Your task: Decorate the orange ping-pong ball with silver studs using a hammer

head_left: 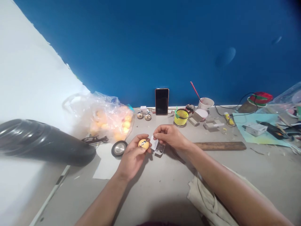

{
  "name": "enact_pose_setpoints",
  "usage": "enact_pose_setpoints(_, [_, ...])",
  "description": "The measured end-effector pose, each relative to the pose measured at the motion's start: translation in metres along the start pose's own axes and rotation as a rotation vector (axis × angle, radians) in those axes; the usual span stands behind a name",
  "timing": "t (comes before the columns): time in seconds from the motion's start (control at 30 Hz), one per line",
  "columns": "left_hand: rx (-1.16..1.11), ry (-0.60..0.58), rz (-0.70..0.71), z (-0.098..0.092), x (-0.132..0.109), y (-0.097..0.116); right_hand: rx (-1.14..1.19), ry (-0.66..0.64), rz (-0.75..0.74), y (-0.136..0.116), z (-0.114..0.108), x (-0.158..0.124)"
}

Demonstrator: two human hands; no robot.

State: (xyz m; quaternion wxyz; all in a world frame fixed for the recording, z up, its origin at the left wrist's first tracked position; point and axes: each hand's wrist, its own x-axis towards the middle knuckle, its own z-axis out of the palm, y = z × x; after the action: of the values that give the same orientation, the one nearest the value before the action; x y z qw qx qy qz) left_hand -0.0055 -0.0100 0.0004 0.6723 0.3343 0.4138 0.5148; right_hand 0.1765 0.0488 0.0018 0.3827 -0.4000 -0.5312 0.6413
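A yellow ball (143, 143) with dark, shiny pieces on its face is above the middle of the tabletop (152, 191), held in the left hand (132, 155), whose fingers and thumb curl around its sides. Just beside it, the right hand (171, 137) has its thumb and forefinger drawn close together; whether they meet on something small, I cannot tell. Under those fingertips sits a small open box (160, 148) with dark bits inside. Near the left hand, a round dark dish with a metal centre (119, 148) stands partly over a white sheet (103, 168). Farther toward the back edge are two shiny silvery balls (148, 116), a phone (162, 101) propped upright, a yellow tub (181, 117) and a white cup (207, 103) with a red stick (196, 91) leaning in it. A clear bag of orange and yellow balls (110, 110) fills the back left corner. Toward the right edge lie a wooden strip (221, 146) and a pale blue sheet (251, 135); a cream cloth (209, 201) is by the front edge, beneath the right forearm.
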Motion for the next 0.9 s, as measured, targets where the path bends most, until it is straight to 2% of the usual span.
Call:
enact_pose_setpoints(0.13, [0.282,0.080,0.113,0.005,-0.005,0.001,0.194,-0.020,0.020,0.002,-0.003,0.001])
enact_pose_setpoints(0.27, [0.474,0.155,0.180,0.008,-0.006,0.005,0.293,-0.125,0.038,0.007,-0.002,0.000])
enact_pose_setpoints(0.43, [0.513,0.139,0.218,0.006,-0.005,0.006,0.334,-0.204,0.079,0.012,0.000,0.000])
enact_pose_setpoints(0.67, [0.641,0.184,0.314,-0.003,-0.002,-0.005,0.274,-0.162,0.097,0.015,0.002,0.001])
enact_pose_setpoints(0.9, [0.677,0.228,0.393,0.001,-0.002,-0.004,0.238,-0.171,0.104,0.017,0.002,0.001])
